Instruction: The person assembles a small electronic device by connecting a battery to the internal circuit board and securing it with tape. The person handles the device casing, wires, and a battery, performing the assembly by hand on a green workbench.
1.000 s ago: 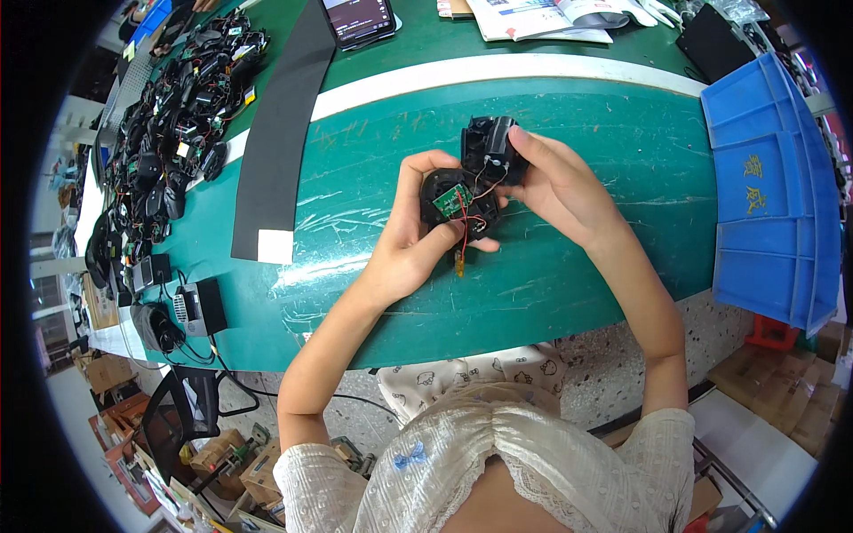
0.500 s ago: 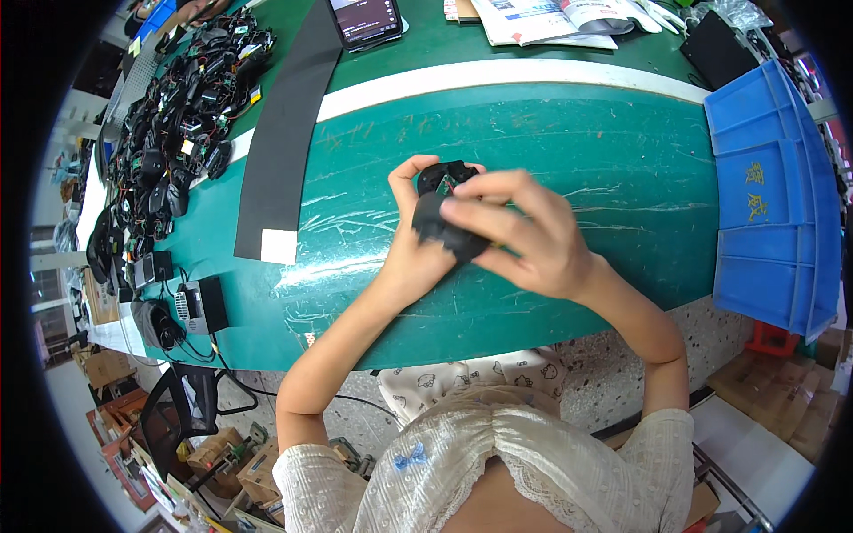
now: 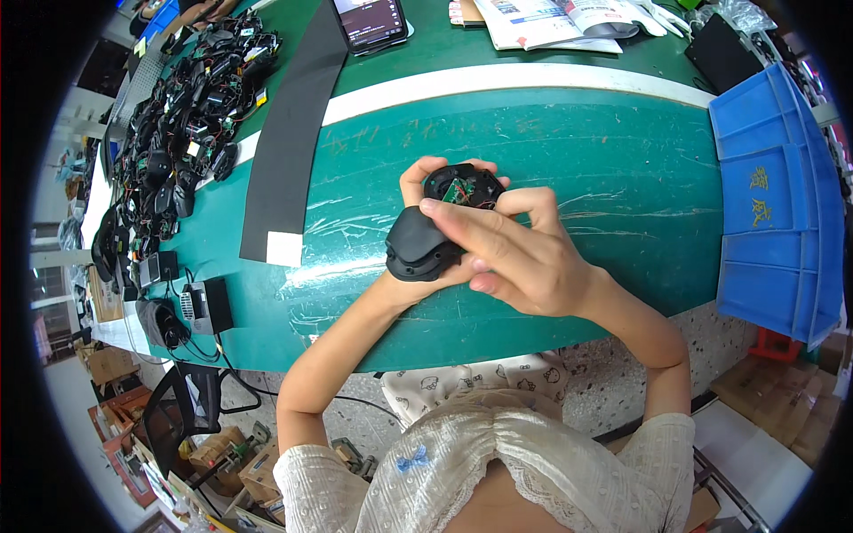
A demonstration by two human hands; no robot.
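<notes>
My left hand [image 3: 410, 289] is wrapped from below around a black plastic device, its fingertips showing past the far edge. The device lies opened in two parts. The far part, an open round shell [image 3: 435, 184], holds a small green circuit board [image 3: 458, 190] with thin red wires. Nearer me is a smooth black cover [image 3: 414, 238] with a rounded outer face. My right hand [image 3: 538, 262] grips this cover, index fingertip on its top and thumb by its right side. Whether the two parts are joined is hidden by my right fingers.
Many black devices with wires and boards [image 3: 191, 133] pile up at the far left. A black mat strip [image 3: 289, 151] crosses the green table [image 3: 604, 160]. A phone [image 3: 370, 25], papers [image 3: 551, 27] and a blue bin [image 3: 764, 204] stand around it. A black box with cables [image 3: 209, 304] sits at the left edge.
The smooth cover has come away to the near left of the shell, laying the circuit board more open to view. My right hand has moved slightly toward me with it.
</notes>
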